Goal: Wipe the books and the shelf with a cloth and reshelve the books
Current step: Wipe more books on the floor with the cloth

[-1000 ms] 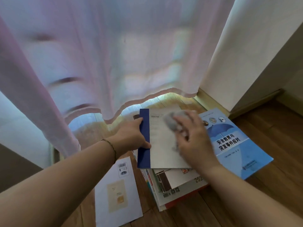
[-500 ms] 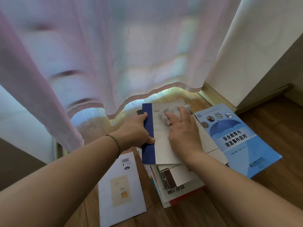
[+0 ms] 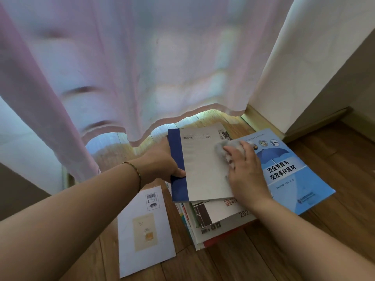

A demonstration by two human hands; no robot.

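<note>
A white book (image 3: 145, 232) lies flat on the wood floor (image 3: 233, 264), below and just left of the left hand (image 3: 162, 163). Right of it, under both hands, sits a stack (image 3: 215, 222) of books, its top one a grey book (image 3: 203, 165) with a blue spine strip. The left hand grips that book by the spine edge, thumb curled over the blue strip (the other fingers are hidden beneath). The right hand (image 3: 246, 175) lies flat on the grey cover near its right edge, fingers together, pressing a pale cloth (image 3: 228, 147) bunched under the fingertips. Just right of this hand a blue book (image 3: 288, 175) with an umbrella picture lies partly under it. Beyond both hands hangs a sheer pink curtain (image 3: 142, 67).
</note>
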